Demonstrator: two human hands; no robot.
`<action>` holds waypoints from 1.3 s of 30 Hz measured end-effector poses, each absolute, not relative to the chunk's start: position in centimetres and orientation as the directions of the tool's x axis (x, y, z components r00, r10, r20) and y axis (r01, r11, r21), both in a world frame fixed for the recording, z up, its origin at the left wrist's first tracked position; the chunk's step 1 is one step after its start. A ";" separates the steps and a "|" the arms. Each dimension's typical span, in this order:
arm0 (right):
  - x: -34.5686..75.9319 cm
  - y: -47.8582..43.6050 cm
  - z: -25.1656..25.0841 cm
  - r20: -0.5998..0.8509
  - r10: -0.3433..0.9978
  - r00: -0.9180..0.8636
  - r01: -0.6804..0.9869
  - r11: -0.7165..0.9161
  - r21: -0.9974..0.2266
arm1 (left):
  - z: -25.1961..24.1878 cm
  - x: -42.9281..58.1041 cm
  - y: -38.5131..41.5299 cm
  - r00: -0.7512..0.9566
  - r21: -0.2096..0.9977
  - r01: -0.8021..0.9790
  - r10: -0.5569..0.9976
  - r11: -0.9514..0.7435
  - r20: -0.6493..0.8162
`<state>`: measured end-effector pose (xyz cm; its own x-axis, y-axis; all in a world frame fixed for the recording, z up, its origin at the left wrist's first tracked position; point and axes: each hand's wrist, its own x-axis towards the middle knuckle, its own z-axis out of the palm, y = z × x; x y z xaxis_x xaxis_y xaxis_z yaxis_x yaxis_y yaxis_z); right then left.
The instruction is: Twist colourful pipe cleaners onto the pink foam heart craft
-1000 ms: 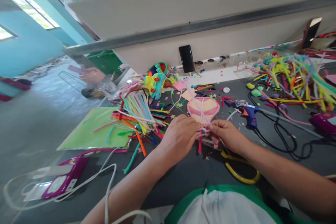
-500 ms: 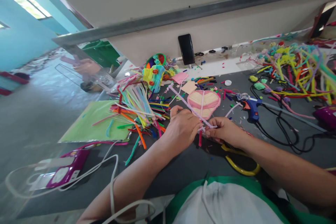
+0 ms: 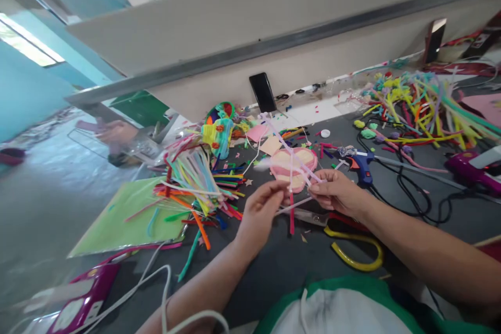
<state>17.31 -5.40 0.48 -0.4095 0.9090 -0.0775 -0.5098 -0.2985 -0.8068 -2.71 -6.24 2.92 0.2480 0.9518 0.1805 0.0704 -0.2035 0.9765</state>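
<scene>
A few pale pink pipe cleaners [image 3: 290,159] cross in the air between my hands, above the dark table [image 3: 274,266]. My left hand [image 3: 260,214] pinches their lower ends from the left. My right hand [image 3: 336,193] grips them from the right, fingers closed around the strands. Just behind lies a pink and cream heart shape [image 3: 293,166] made of wound pipe cleaners. A red pipe cleaner piece [image 3: 291,216] rests below my hands. Scissors with yellow handles [image 3: 352,250] lie under my right wrist.
A pile of coloured pipe cleaners [image 3: 191,172] sits on a green sheet [image 3: 125,219] at left. A blue glue gun [image 3: 358,163] with black cable lies right of the heart. More pipe cleaners [image 3: 422,109] fill the far right. A phone [image 3: 263,92] leans on the partition.
My hands have lifted off the table and moved apart, pulling the pale pink strands out between them. The camera view has shifted a little to the right.
</scene>
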 end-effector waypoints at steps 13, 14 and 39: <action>16.7 -6.0 -0.4 -0.074 0.760 -0.646 -0.354 -0.384 -0.852 | 2.6 -3.9 -4.3 0.637 0.986 -0.072 0.754 -0.149 0.161; 16.7 -5.9 -0.4 -0.071 0.751 -0.656 -0.341 -0.379 -0.860 | 2.9 -4.1 -4.2 0.684 0.978 -0.001 0.713 -0.210 0.154; 18.2 -5.0 0.1 -0.126 0.824 -0.553 -0.200 -0.278 -0.939 | 0.6 -1.6 -6.9 0.391 0.979 0.146 0.900 0.145 -0.192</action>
